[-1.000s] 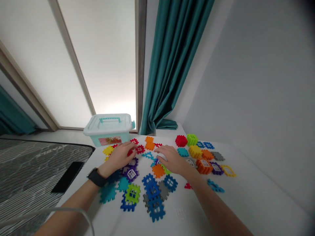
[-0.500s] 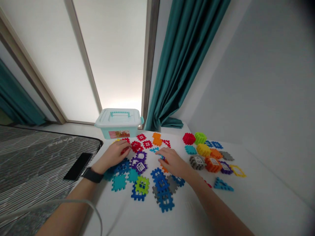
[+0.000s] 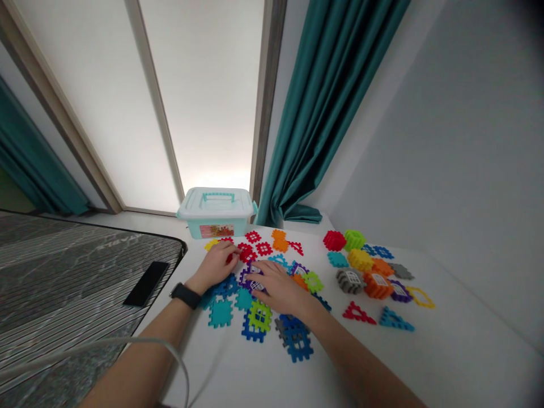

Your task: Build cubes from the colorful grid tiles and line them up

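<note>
Many flat, toothed plastic building tiles lie scattered on a white table [image 3: 446,351]. My left hand [image 3: 217,263], with a black watch at the wrist, rests fingers curled on a red tile [image 3: 246,253] near the table's back left. My right hand [image 3: 276,289] lies palm down, fingers stretched, over purple and white window tiles [image 3: 250,277]. Blue tiles [image 3: 297,340], a green tile [image 3: 260,315] and teal tiles [image 3: 221,311] lie just in front of both hands.
A mint storage box [image 3: 216,212] with a handled lid stands at the table's back. Assembled cubes in red, green, yellow, orange and grey [image 3: 361,269] sit to the right. A black phone [image 3: 147,283] lies on the grey bed at left. Teal curtain behind.
My right hand has slid left from the orange tile onto the purple window tiles. My left hand stays on the red tile. The camera view has shifted.
</note>
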`<move>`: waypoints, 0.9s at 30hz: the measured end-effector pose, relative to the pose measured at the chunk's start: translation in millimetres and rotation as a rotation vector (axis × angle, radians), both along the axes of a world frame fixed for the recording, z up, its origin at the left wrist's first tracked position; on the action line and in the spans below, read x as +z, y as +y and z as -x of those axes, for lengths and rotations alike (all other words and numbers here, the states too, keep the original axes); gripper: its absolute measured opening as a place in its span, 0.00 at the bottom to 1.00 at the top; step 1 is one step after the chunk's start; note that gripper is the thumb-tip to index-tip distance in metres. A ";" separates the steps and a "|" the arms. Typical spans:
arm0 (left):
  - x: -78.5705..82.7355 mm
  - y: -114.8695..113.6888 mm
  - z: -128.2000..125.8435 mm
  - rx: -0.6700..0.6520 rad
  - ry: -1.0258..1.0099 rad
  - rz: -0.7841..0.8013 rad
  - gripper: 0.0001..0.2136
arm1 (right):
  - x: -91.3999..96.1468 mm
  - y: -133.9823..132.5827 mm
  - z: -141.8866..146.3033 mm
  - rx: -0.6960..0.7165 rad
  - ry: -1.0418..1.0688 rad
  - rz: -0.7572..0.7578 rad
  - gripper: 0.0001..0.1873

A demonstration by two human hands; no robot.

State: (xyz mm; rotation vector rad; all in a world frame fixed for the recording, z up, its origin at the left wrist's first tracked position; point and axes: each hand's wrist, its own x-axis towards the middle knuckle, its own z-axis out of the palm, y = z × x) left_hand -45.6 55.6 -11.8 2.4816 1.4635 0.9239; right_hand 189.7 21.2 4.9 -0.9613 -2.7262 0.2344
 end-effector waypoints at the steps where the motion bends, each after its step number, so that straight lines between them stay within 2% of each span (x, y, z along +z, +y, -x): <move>1: -1.0 -0.4 -2.9 0.012 -0.003 -0.002 0.09 | -1.7 2.0 -2.0 -0.005 -0.013 0.003 0.17; 5: -1.9 -2.1 -13.9 0.035 -0.012 -0.007 0.09 | -6.8 10.8 -17.1 -0.072 -0.032 -0.010 0.17; 9: 5.8 -5.1 -18.7 -0.031 -0.015 0.008 0.11 | -4.2 9.2 -34.5 -0.134 0.027 -0.004 0.22; 13: 17.6 -17.1 -16.5 -0.108 0.078 -0.004 0.16 | 0.7 -7.7 -58.2 -0.221 0.087 0.003 0.29; 17: 24.2 -39.9 -8.6 -0.176 0.241 0.013 0.24 | -8.0 -33.0 -87.5 -0.247 0.118 -0.036 0.34; 22: 11.3 -66.4 0.0 -0.202 0.317 0.025 0.33 | -28.3 -58.6 -99.8 -0.259 0.052 -0.045 0.41; 27: -4.9 -72.4 -11.7 -0.175 0.312 0.016 0.32 | -36.6 -53.4 -84.2 -0.296 0.043 -0.060 0.39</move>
